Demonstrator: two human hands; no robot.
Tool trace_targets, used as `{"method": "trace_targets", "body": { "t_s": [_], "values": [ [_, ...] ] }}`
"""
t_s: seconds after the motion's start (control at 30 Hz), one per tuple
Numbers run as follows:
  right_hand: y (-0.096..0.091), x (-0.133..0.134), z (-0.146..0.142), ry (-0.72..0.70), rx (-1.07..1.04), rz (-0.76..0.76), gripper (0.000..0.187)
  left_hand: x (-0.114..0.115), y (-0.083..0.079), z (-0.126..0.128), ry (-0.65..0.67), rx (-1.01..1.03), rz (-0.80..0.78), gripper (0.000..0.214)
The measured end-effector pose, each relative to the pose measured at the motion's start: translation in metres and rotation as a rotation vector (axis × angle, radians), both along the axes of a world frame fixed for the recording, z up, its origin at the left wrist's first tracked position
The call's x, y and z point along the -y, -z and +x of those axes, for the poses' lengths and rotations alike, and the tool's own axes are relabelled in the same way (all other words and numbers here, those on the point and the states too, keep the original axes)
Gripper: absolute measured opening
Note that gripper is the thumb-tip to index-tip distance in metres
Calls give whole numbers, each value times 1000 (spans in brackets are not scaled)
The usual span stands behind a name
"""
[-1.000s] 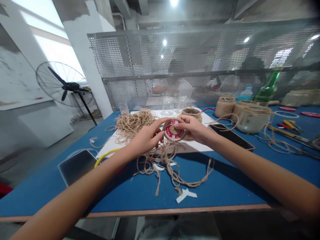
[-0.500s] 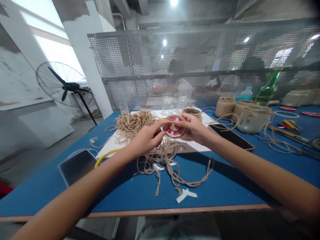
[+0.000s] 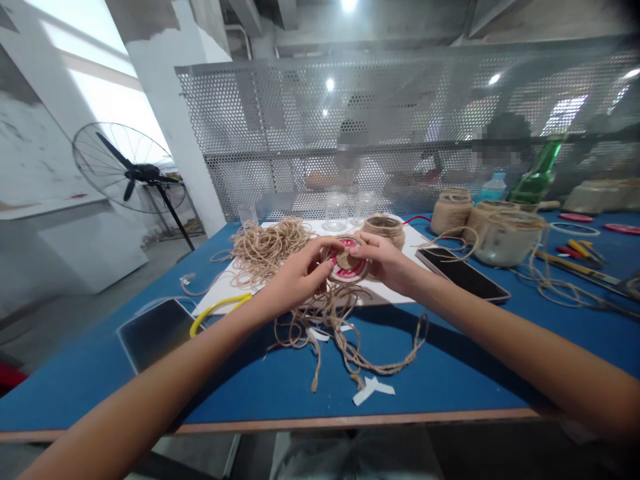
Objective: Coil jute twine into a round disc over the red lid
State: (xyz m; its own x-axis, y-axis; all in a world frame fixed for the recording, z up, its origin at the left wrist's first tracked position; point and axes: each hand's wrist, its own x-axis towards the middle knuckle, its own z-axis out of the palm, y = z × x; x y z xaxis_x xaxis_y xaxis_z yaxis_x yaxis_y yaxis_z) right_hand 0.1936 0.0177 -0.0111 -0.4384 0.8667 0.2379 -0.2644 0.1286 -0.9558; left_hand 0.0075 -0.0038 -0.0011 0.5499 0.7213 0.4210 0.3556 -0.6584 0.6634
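Note:
Above the white board, both hands are at a small round red-and-white disc (image 3: 352,272) with tan twine coiled at its middle and around its rim. From the left, my left hand (image 3: 305,270) grips its edge, forefinger over the top and thumb at the lower side. My right hand (image 3: 385,259) pinches the opposite edge, its thumb pressing on the coiled centre. Fingers partly cover the disc, so what lies behind it is hidden. Just beyond my right hand stands a twine-wrapped jar (image 3: 384,229). Loose twine ends (image 3: 345,327) spread below the hands.
A big twine heap (image 3: 270,247) lies left on the white board (image 3: 220,293). Phones (image 3: 463,273) flank the work area. Wrapped jars (image 3: 453,212), a green bottle (image 3: 537,173) and pliers (image 3: 583,250) are right. Clear jars (image 3: 337,212) stand before the mesh screen (image 3: 290,140); people sit behind.
The disc has turned in my fingers, with its red and white parts in new places. My left forefinger has curled back toward its upper left edge. The right hand keeps its pinch.

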Motion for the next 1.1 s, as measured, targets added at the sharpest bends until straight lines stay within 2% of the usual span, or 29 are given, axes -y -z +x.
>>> {"method": "trace_targets", "body": {
  "t_s": [0.13,0.23,0.37,0.6,0.73,1.1],
  "values": [
    [-1,-1,3,-115,108,25,16,3,-5,-1,39,-75,-19,28],
    [0,-2,4,-144,140,16,19,4,-5,-2,74,-58,-70,32],
    [0,-1,4,-116,142,7,18,0,-3,-3,112,-22,-108,38],
    [-3,-4,5,0,72,-47,20,-6,-3,-8,37,-27,-106,42],
    [-2,-7,5,58,34,-41,22,-5,-4,-8,6,-50,-48,42],
    [-2,-4,3,78,-3,-14,23,-3,-4,-7,-100,-214,164,40]
  ]
}}
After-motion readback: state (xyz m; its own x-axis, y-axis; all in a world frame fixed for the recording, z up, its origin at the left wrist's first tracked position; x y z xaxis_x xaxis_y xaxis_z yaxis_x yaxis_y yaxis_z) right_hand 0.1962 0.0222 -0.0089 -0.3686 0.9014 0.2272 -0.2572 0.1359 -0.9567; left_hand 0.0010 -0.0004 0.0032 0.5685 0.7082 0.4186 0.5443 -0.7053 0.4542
